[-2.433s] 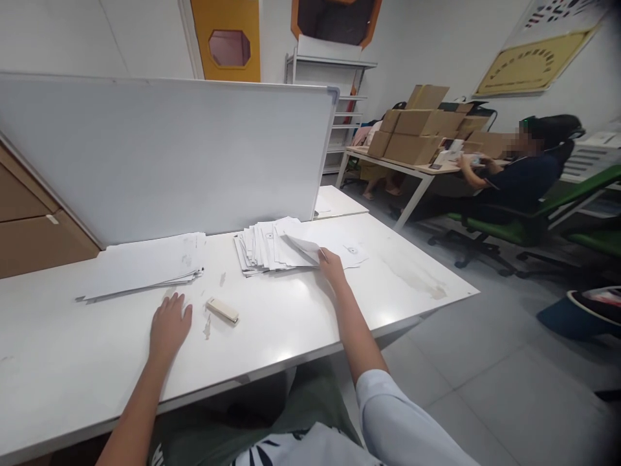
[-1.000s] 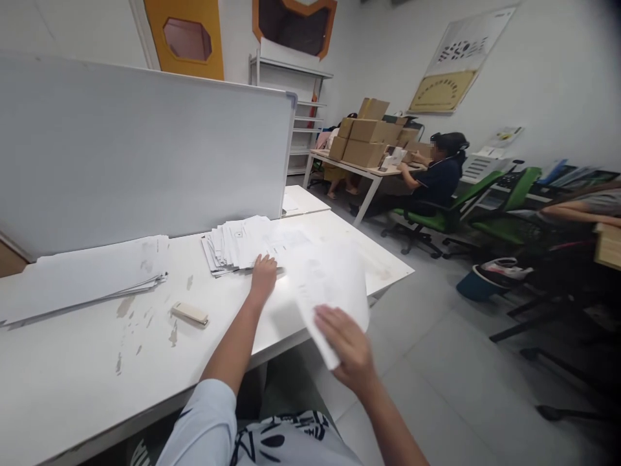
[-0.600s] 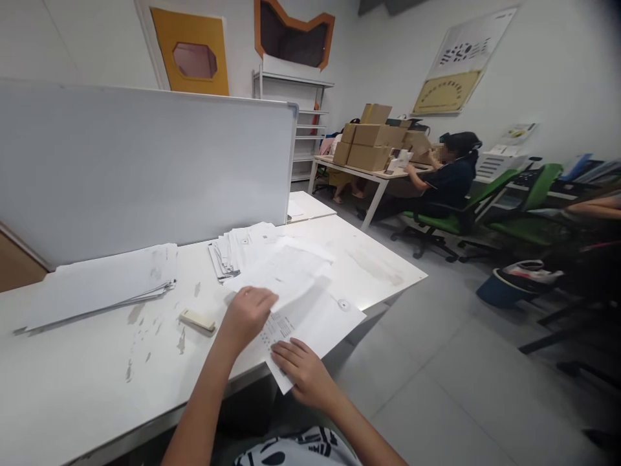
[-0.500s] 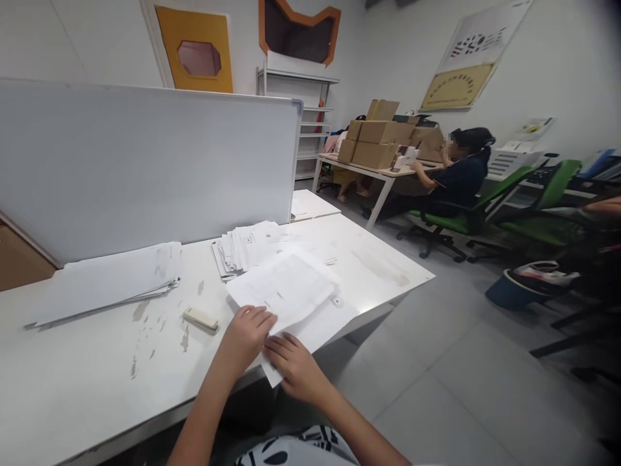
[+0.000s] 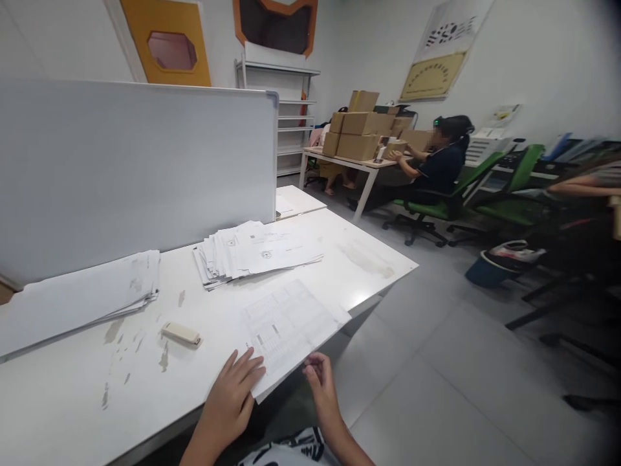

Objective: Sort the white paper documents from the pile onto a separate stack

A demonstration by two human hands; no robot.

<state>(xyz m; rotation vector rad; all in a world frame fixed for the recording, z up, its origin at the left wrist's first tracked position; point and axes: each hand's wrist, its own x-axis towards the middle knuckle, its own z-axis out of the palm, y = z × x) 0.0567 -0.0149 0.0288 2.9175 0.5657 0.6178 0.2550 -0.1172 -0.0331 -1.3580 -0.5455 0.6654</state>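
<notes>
A printed sheet of paper (image 5: 295, 323) lies flat at the near edge of the white table, one corner jutting past it. My left hand (image 5: 233, 395) rests on the sheet's left end with its fingers stretched out. Just off the sheet's near edge is my right hand (image 5: 323, 388), fingers loosely curled, thumb a little apart, and nothing visible in it. Whether its fingertips touch the paper, I cannot tell. Beyond the sheet lies an uneven stack of printed papers (image 5: 252, 252). A cream stapler (image 5: 181, 334) sits to the left of my left hand.
Another pile of paper (image 5: 87, 298) lies at the left, by a whiteboard partition (image 5: 145, 162). The white table (image 5: 63, 401) has worn marks. At the right, a person (image 5: 441, 162) sits at a desk with cardboard boxes (image 5: 356, 136); a blue bin (image 5: 488, 268) stands on the floor.
The raised sheet in both hands is gone from them, and printed paper tops the far stack. Another sheet lies flat before me. My right hand has moved right, away from my left.
</notes>
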